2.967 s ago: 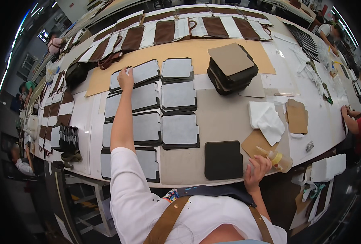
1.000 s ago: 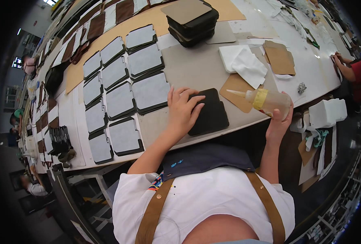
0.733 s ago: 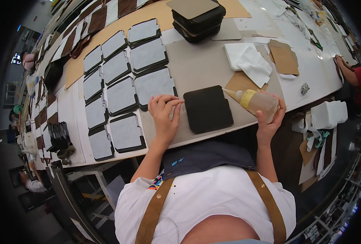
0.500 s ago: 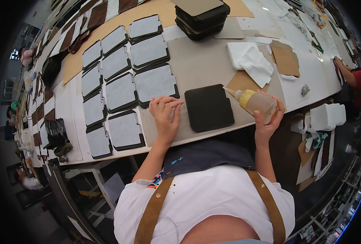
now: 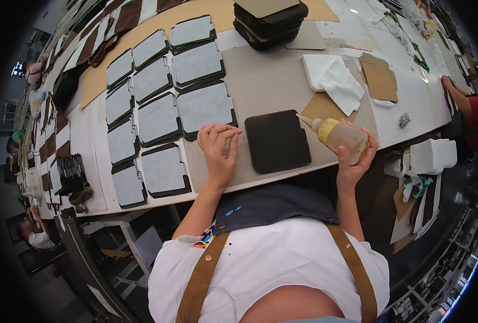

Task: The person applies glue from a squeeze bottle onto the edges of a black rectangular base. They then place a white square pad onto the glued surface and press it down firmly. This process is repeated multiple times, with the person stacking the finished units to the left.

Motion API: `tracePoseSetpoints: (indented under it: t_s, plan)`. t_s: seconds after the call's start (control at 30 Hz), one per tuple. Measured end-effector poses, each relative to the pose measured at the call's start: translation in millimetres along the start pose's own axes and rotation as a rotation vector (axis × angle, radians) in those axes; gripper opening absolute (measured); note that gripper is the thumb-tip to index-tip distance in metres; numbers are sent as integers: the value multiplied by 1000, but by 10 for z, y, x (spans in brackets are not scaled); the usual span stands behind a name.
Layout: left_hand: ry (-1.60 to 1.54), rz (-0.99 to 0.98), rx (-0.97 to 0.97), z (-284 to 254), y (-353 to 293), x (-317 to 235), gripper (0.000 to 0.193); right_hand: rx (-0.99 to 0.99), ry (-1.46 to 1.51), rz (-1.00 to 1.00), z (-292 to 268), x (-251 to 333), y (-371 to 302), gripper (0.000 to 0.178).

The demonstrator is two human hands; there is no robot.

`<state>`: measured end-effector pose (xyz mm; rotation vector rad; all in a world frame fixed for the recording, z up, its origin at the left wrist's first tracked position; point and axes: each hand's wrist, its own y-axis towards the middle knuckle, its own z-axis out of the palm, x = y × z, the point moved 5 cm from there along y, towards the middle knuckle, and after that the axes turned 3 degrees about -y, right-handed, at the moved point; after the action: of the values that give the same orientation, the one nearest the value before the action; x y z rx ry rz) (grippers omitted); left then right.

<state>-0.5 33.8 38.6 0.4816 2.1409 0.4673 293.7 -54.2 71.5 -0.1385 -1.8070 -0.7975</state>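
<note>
My right hand is wrapped round a translucent squeeze bottle with yellow tape and a long pointed nozzle. The bottle leans left, its tip close to the upper right corner of a black, notched panel. That panel lies flat at the table's near edge; whether the tip touches it I cannot tell. To the panel's left, my left hand hovers with fingers loosely stretched and nothing in them. Beyond it, rows of black pieces topped with pale grey sheets overlap in small stacks.
A tall pile of black panels stands at the far middle. White cloth, brown card pieces and a crumpled silvery lump lie to the right. Another person's arm rests at the table's right edge.
My left hand's fingers have drawn slightly closer together. The bottle in my right hand keeps nearly the same place beside the black panel.
</note>
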Motion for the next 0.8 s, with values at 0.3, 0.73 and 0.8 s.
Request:
tracePoseSetpoints:
  t_s: [0.3, 0.73, 0.8]
  plan:
    - [-14, -9, 0, 2, 9, 2, 10, 1, -12, -16, 12, -23, -17, 65]
    - [-30, -9, -24, 0, 6, 19, 11, 55, -9, -138, 109, 20, -52, 67]
    - [-32, -6, -26, -2, 5, 23, 11, 70, -7, -158, 144, 32, -55, 67]
